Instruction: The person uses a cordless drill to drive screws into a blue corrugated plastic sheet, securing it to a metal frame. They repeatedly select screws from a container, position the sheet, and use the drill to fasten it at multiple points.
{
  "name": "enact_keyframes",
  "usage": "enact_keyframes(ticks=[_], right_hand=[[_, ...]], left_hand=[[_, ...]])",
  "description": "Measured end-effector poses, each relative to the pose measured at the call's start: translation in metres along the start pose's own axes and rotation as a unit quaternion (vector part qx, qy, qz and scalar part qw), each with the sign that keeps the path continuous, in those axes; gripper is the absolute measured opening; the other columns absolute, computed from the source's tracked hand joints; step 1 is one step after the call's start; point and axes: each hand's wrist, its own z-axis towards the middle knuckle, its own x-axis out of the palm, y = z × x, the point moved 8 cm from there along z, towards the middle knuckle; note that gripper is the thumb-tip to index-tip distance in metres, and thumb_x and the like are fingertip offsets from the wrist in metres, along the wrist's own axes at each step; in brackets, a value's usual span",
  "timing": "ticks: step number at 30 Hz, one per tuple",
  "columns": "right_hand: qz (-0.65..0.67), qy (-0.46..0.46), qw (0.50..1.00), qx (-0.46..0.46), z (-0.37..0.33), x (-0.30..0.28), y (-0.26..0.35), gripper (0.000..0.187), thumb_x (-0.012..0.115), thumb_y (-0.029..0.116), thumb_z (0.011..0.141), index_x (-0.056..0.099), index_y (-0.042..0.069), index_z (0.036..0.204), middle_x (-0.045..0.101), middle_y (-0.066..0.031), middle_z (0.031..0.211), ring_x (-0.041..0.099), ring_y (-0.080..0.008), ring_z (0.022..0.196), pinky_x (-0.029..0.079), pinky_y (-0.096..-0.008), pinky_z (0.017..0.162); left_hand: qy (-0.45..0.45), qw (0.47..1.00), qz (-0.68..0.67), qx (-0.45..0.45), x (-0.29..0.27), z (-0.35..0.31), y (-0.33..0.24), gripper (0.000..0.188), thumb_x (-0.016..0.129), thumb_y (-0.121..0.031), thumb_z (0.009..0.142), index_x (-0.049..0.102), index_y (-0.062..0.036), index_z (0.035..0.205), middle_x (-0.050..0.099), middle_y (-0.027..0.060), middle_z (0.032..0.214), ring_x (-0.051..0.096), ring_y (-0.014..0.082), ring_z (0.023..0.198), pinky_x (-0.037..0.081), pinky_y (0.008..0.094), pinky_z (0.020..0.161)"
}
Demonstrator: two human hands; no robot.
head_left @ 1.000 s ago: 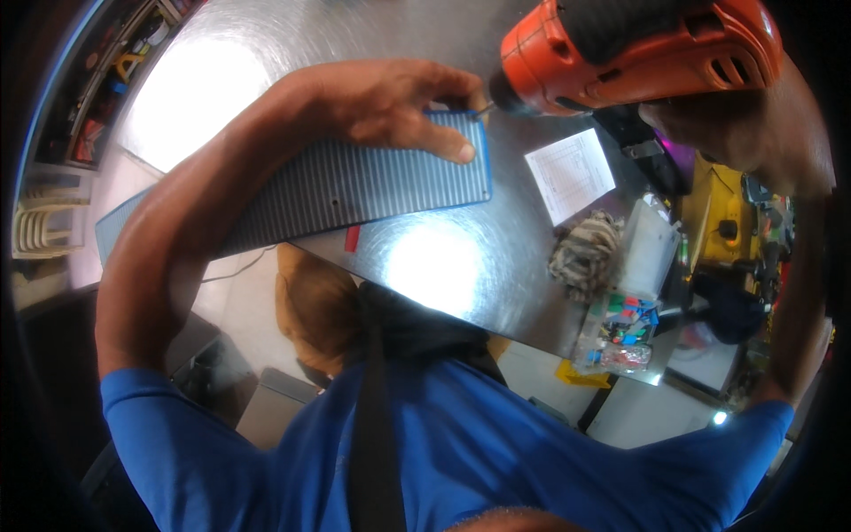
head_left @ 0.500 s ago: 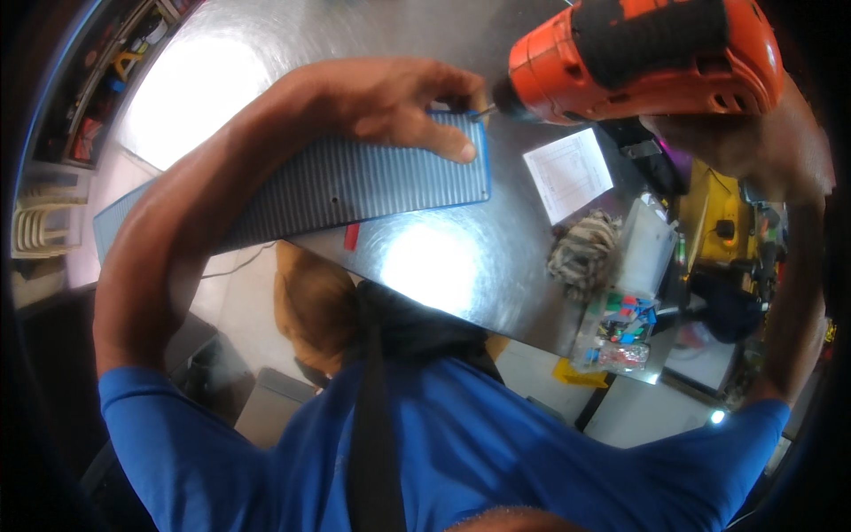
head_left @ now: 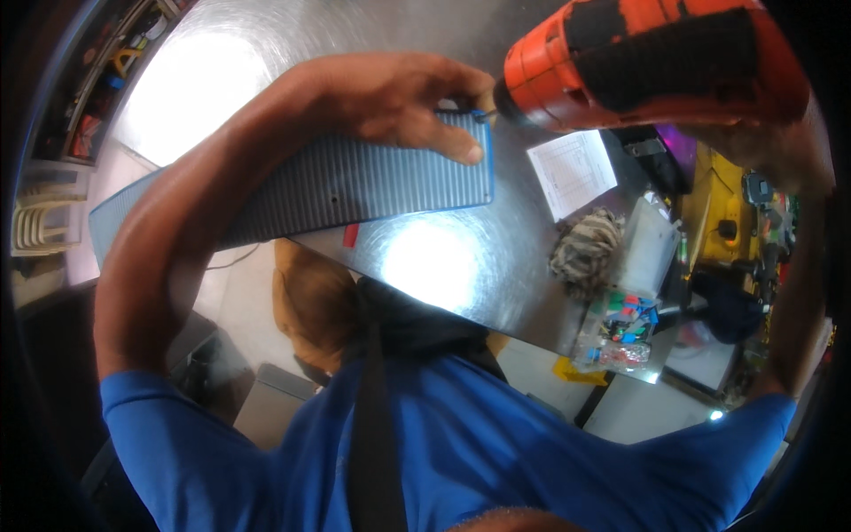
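Note:
My left hand (head_left: 403, 102) is closed over the right end of a long ribbed grey panel (head_left: 355, 182) with blue edges, thumb on its ribbed face and fingers over the far side. The panel is held above the metal table, its left part behind my forearm. In my right hand (head_left: 767, 155) is an orange and black power drill (head_left: 651, 66), its grip mostly hidden beneath the body. The drill's thin bit (head_left: 487, 115) points left and meets the panel's far right corner, close to my left fingertips. A small dark hole (head_left: 334, 199) shows in the panel's face.
On the metal table (head_left: 505, 257) lie a printed paper sheet (head_left: 572, 173), a bundle of striped cloth (head_left: 585, 253) and a clear box of small colourful parts (head_left: 620, 328). A yellow case (head_left: 714, 204) is at the right. Stacked plastic chairs (head_left: 44, 222) stand far left.
The drill's body has swung slightly, its rear moving right and nearer, while its bit stays at the panel's corner. The panel and my left hand have shifted a touch.

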Motion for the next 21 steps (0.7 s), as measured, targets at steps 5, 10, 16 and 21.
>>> enact_keyframes(ticks=[5, 10, 16, 21], right_hand=[[0.002, 0.010, 1.000, -0.029, 0.012, 0.003, -0.001, 0.034, 0.080, 0.009, 0.082, 0.068, 0.001, 0.114, 0.073, -0.0108, 0.104, 0.071, -0.0191, 0.091, 0.058, -0.0344, 0.084], [-0.007, 0.008, 1.000, -0.017, 0.003, 0.001, 0.000, 0.034, 0.080, 0.009, 0.082, 0.069, 0.001, 0.113, 0.073, -0.0108, 0.104, 0.071, -0.0191, 0.091, 0.058, -0.0345, 0.084], [0.002, -0.004, 1.000, -0.027, -0.004, 0.002, -0.006, 0.033, 0.080, 0.009, 0.082, 0.069, 0.001, 0.113, 0.073, -0.0109, 0.104, 0.071, -0.0192, 0.091, 0.058, -0.0346, 0.084], [0.023, -0.064, 0.996, -0.057, -0.028, -0.004, -0.013, 0.033, 0.081, 0.009, 0.082, 0.070, 0.001, 0.112, 0.073, -0.0110, 0.104, 0.071, -0.0193, 0.091, 0.058, -0.0347, 0.084]], left_hand=[[0.002, 0.999, -0.019, -0.040, 0.000, -0.010, 0.005, 0.049, 0.071, -0.049, 0.088, 0.065, -0.0073, 0.114, 0.068, 0.0089, 0.090, 0.067, 0.0221, 0.083, 0.052, 0.0376, 0.078], [-0.002, 0.999, 0.005, -0.036, 0.003, -0.005, 0.004, 0.046, 0.071, -0.046, 0.088, 0.065, -0.0083, 0.114, 0.068, 0.0090, 0.090, 0.067, 0.0228, 0.083, 0.052, 0.0375, 0.078], [0.033, 0.998, -0.038, -0.048, 0.008, -0.003, 0.006, 0.052, 0.071, -0.048, 0.087, 0.065, -0.0067, 0.118, 0.070, 0.0118, 0.097, 0.068, 0.0261, 0.090, 0.053, 0.0389, 0.084], [0.026, 0.999, 0.012, -0.044, 0.004, -0.004, 0.006, 0.063, 0.070, -0.053, 0.086, 0.062, -0.0050, 0.127, 0.069, 0.0194, 0.114, 0.066, 0.0330, 0.108, 0.054, 0.0439, 0.092]])
